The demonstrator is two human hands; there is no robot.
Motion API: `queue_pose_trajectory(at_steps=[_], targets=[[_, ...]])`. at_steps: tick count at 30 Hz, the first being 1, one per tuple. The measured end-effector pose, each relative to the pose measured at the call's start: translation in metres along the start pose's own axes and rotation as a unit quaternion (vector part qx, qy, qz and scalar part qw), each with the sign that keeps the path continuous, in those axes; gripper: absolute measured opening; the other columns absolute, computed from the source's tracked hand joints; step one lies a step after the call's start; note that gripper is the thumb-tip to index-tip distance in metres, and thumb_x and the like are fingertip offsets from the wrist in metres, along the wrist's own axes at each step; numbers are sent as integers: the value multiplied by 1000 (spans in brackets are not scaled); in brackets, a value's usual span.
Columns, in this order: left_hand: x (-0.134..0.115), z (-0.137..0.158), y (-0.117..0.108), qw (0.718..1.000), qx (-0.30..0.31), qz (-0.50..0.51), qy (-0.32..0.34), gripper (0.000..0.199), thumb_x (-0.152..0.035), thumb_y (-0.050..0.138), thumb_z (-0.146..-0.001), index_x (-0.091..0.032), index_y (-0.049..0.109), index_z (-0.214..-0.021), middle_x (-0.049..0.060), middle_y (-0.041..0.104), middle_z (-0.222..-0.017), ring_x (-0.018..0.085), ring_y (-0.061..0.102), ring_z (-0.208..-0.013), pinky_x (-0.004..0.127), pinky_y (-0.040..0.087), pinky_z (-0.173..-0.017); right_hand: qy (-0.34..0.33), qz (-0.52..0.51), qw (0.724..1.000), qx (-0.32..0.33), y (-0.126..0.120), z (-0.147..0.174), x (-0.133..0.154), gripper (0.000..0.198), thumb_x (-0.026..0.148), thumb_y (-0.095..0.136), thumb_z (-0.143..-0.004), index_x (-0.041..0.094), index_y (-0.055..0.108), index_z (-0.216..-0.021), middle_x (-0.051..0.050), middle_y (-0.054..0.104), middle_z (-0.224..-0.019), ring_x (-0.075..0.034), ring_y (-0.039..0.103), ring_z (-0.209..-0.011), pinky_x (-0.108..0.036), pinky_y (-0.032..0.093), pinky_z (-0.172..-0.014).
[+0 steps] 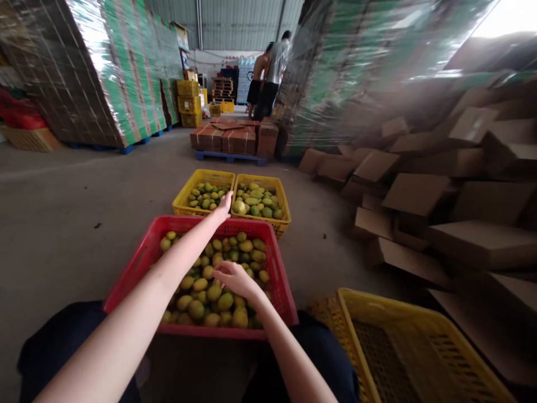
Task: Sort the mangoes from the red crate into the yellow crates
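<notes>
In front of me a red plastic crate (pixel 280 274) holds many small green-yellow fruits that look like lemons (pixel 196 309). My left hand (pixel 225 206) stretches over its far rim to where two yellow crates meet, its fingers extended and no fruit visible in it. Both the left yellow crate (pixel 180 197) and the right yellow crate (pixel 283 202) contain similar fruits; a pale one (pixel 239 207) lies close to my left hand. Above the fruits in the red crate, my right hand (pixel 235 278) is open with fingers slightly curved. Its fingertips are near the fruits; contact is unclear.
A yellow crate (pixel 398 305) stands at my right. Cardboard boxes (pixel 415 193) lie heaped beyond it. Wrapped pallet stacks (pixel 130 73) flank the aisle, with flat reddish-brown packs (pixel 239 140) on a blue pallet ahead. Two people (pixel 268 73) stand farther back.
</notes>
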State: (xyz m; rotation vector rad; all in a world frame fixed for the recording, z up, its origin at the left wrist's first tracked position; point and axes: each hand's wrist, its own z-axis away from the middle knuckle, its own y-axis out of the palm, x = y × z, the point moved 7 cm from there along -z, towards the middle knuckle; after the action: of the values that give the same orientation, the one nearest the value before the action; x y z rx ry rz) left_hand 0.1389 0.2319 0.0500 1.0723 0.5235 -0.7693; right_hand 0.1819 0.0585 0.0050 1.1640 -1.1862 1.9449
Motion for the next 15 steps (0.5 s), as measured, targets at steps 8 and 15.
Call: queue_pose_trajectory(at_steps=[8, 15], targets=[[15, 16, -83, 985, 52, -164, 19, 16, -10, 52, -78, -18, 59, -66, 5, 63, -72, 20, 64, -89, 26, 49, -83, -14, 132, 991, -27, 6, 8, 16, 13, 25, 57, -78, 19, 69, -79, -3, 72, -77, -16, 65, -74, -22, 43, -65], [61, 54, -265, 992, 6, -122, 7, 27, -35, 33, -89, -25, 52, -73, 0, 53, -56, 18, 64, -52, 27, 51, -48, 14, 163, 985, -49, 1, 4, 8, 16, 27, 55, -81, 19, 68, -84, -6, 74, -87, -19, 67, -82, -24, 43, -70]])
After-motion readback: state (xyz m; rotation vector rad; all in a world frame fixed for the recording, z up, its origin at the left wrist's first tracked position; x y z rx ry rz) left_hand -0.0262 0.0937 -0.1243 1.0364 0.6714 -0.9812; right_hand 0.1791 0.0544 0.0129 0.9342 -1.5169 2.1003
